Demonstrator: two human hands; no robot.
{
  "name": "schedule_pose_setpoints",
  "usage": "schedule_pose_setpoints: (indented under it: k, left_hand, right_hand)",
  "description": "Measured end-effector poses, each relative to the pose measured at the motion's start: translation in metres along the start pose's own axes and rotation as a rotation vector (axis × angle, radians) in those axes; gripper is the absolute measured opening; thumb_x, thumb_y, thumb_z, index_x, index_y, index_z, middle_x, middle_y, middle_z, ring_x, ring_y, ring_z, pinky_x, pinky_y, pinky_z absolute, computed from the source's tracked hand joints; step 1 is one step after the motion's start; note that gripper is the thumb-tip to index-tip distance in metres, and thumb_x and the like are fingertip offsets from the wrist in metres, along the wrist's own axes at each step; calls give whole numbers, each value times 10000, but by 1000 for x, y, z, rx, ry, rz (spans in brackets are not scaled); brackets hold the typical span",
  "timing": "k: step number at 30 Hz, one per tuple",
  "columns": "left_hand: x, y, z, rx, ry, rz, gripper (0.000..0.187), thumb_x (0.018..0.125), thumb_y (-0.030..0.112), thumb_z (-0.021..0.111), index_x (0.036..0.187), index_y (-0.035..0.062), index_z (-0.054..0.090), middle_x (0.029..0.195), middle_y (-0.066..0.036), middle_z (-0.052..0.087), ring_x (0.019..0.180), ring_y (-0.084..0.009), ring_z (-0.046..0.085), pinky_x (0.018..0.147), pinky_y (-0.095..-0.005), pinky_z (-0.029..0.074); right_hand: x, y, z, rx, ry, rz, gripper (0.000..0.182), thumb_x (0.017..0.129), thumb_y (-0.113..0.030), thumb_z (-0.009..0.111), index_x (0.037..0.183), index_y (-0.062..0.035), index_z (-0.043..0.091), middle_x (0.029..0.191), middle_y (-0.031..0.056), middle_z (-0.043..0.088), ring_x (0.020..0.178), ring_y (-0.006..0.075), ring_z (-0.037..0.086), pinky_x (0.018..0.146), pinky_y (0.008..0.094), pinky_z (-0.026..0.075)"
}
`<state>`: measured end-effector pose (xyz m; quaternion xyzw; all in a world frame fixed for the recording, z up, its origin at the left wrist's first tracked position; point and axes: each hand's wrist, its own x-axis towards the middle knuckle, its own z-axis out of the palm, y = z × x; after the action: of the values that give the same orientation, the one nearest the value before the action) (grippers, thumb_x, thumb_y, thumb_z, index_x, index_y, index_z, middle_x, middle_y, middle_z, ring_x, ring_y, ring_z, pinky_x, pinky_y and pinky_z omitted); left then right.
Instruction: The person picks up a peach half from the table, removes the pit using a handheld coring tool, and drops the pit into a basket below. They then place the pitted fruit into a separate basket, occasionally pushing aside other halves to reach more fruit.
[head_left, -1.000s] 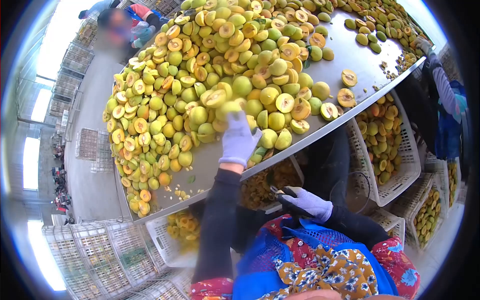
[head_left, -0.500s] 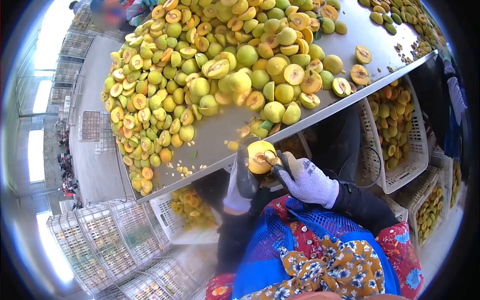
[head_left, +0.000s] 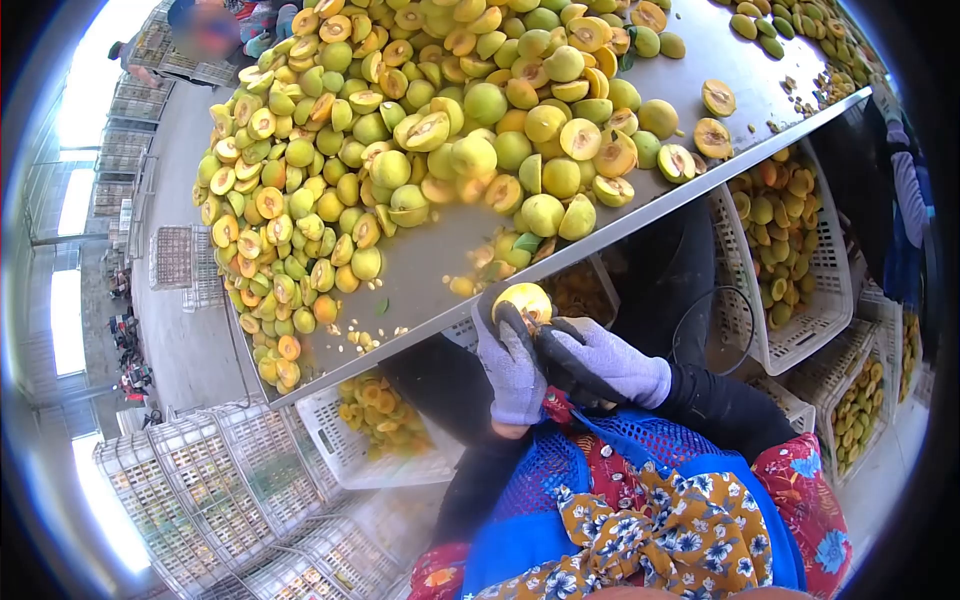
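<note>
My left hand (head_left: 509, 362), in a pale purple glove with dark palm and fingers, grips a yellow fruit half (head_left: 523, 301) just off the table's front edge. Close against it on the right is my right hand (head_left: 600, 362), gloved the same way, its fingers curled at the fruit. Whether this hand holds a tool is hidden by the dark fingertips. Behind both hands a large heap of green-yellow fruit (head_left: 462, 156), whole and halved, lies on the metal table (head_left: 420, 262).
White crates of fruit stand under the table at the right (head_left: 800, 345) and at the left (head_left: 330, 440). Stacked crates (head_left: 215, 480) fill the lower left. Small pits (head_left: 362, 336) lie near the table edge. Other people are at the upper left and far right.
My left hand has turned, showing the back of its glove, and the fruit half is tilted, its cut face less visible. My right hand has moved slightly down. The view has shifted slightly.
</note>
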<state>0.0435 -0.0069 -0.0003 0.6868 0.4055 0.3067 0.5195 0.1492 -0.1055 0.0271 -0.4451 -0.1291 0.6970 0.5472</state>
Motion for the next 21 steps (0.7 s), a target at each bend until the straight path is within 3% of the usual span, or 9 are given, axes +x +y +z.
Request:
schedule_pose_setpoints:
  k: [3, 5, 10, 14, 21]
  left_hand:
    - [-1, -1, -2, -37, -45, 25, 451, 1069, 393, 411, 1265, 3, 526, 1111, -108, 634, 990, -197, 635, 898, -327, 513]
    - [2, -14, -8, -199, -154, -1, 459, 1067, 408, 407, 1253, 7, 531, 1102, -109, 639, 968, -189, 644, 878, -327, 525]
    - [11, -8, -11, -355, -352, -98, 396, 1073, 346, 404, 1216, 10, 557, 1055, -105, 643, 955, -172, 626, 858, -303, 508]
    - [16, -9, -15, -296, -427, -120, 383, 1074, 332, 409, 1208, 6, 559, 1055, -103, 646, 958, -169, 625, 854, -305, 509]
    - [13, -12, -13, -300, -375, -102, 361, 1068, 307, 431, 1152, -6, 591, 1009, -97, 663, 921, -170, 632, 844, -310, 512]
  right_hand:
    - [-5, -11, -4, 454, -156, 141, 396, 1023, -440, 510, 985, -51, 574, 705, 5, 560, 466, 69, 488, 423, 191, 396]
    - [12, 19, -23, 1144, -700, 420, 423, 1038, -438, 456, 1027, -32, 573, 591, -11, 462, 371, 56, 407, 342, 192, 343]
    - [12, 28, -25, 1265, -726, 428, 423, 1037, -439, 444, 1044, -35, 571, 576, -9, 452, 350, 57, 392, 325, 193, 331]
    - [5, 17, -26, 1053, -473, 434, 428, 1046, -429, 420, 993, -20, 533, 559, -19, 394, 346, 40, 355, 296, 173, 303]
    - [6, 31, -22, 1222, -638, 420, 411, 1044, -428, 427, 983, -35, 529, 564, -18, 407, 345, 39, 348, 297, 175, 280]
